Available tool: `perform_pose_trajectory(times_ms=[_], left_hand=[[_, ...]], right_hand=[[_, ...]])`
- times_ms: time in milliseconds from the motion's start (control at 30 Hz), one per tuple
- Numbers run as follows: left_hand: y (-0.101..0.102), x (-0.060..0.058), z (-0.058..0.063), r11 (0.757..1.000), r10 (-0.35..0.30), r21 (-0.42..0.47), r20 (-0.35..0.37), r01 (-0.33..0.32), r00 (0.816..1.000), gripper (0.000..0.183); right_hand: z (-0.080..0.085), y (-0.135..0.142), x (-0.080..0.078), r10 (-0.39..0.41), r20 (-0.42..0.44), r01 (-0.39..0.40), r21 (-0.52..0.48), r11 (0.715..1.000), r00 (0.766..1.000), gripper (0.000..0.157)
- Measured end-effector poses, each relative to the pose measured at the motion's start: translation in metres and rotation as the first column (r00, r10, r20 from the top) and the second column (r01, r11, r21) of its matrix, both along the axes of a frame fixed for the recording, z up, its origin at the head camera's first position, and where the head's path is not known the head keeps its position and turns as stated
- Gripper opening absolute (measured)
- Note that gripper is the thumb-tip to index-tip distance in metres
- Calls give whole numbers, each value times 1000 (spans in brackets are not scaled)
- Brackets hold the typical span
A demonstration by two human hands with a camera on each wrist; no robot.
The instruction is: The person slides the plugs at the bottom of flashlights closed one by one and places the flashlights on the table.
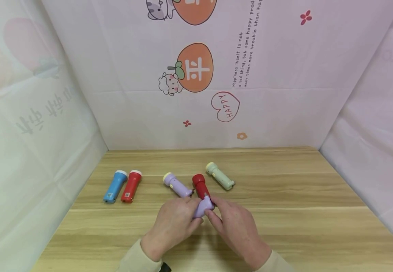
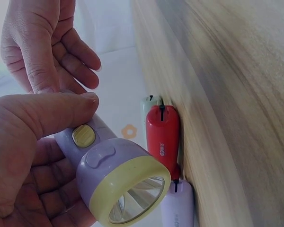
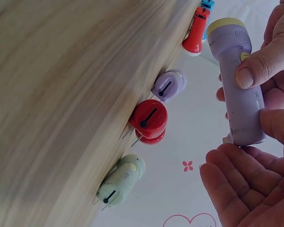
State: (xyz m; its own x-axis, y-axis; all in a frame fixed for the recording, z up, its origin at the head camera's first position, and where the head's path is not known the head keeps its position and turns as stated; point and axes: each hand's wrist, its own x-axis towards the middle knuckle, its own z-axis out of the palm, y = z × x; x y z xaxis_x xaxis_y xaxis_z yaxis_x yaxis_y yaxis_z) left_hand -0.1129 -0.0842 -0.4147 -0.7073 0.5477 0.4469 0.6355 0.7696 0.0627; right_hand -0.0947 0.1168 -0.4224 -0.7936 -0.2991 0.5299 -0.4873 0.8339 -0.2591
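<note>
Lilac and tubular, the plastic flashlight gripped by the left hand could drop if that hold slackens, as the loose-fingered right hand only touches its tail.

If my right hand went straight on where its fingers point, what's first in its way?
Probably the lilac flashlight held in your left hand; your right hand seems to touch its end, though depth is unclear.

On the table, left to right: first flashlight, second flashlight just beside, third flashlight farther along, fourth flashlight, then fifth flashlight slightly farther back. Nearer than the fourth, between left hand and right hand, sixth flashlight. Behind the table, cloth.
</note>
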Motion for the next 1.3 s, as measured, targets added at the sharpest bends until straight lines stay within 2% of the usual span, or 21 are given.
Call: perform_pose_trajectory(times_ms=[400, 700, 1033, 1300], left_hand=[[1, 1, 0, 1000, 0, -9, -10, -1, 1000, 38], [1, 1, 2, 1000, 2, -19, -9, -2, 1000, 39], [1, 1, -2, 1000, 5, -29, -40, -6, 999, 38], [1, 1, -3, 1000, -3, -17, -42, 2, 999, 39]], right_hand=[[-1, 1, -1, 21, -16, -21, -12, 1000, 1000, 30], [-1, 1, -2, 37, -67, -39, -27, 999, 997, 28], [0, 1, -2, 34, -26, -35, -41, 999, 999, 29], [-2, 1, -2, 26, -45, -27, -41, 999, 999, 29]])
